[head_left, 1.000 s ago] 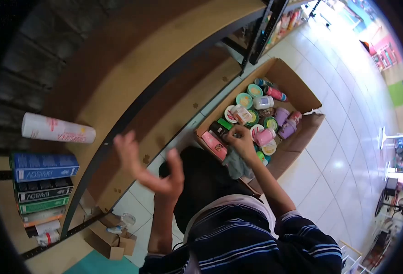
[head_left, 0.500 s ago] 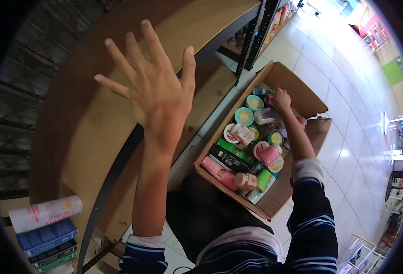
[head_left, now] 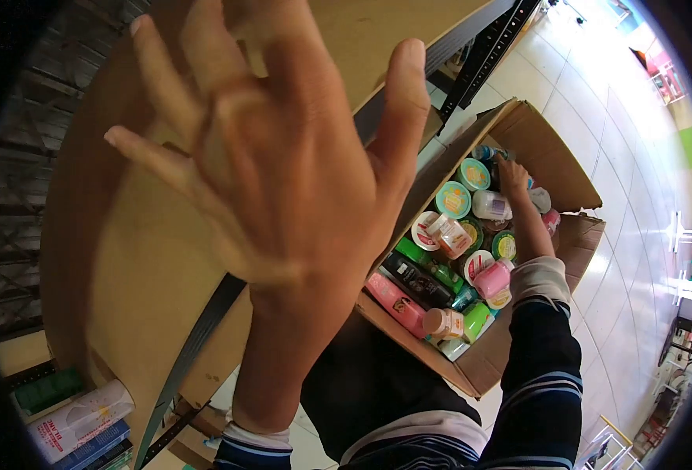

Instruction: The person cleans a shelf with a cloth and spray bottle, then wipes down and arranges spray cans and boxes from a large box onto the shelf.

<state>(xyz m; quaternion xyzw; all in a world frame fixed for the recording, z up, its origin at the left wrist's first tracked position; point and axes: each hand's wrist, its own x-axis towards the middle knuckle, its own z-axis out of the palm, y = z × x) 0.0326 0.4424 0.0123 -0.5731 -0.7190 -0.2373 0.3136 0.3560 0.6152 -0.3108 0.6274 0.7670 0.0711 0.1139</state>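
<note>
My left hand (head_left: 291, 164) is raised close to the camera over the brown shelf board (head_left: 166, 258), its fingers spread and nothing in it. My right hand (head_left: 512, 177) reaches down into the far end of an open cardboard box (head_left: 554, 157). Its fingers are curled among the containers there, and what they grip is hidden. Beside it lie a small blue container (head_left: 483, 153), a teal-lidded tub (head_left: 474, 174) and a whitish bottle (head_left: 491, 206). Nearer me in the box are a pink bottle (head_left: 395, 304), a black bottle (head_left: 416, 280) and a pink jar (head_left: 493, 278).
The shelf's dark metal edge (head_left: 197, 352) curves along the left of the box, with a perforated post (head_left: 491, 59) beyond. Boxed goods (head_left: 87, 419) stand at the lower left. Pale floor tiles (head_left: 597, 258) extend to the right, toward white racks (head_left: 608, 446).
My left hand has come much closer to the camera, still spread. The view has shifted, so the box sits farther right. My right hand stays at the box's far end, its fingers slightly lower.
</note>
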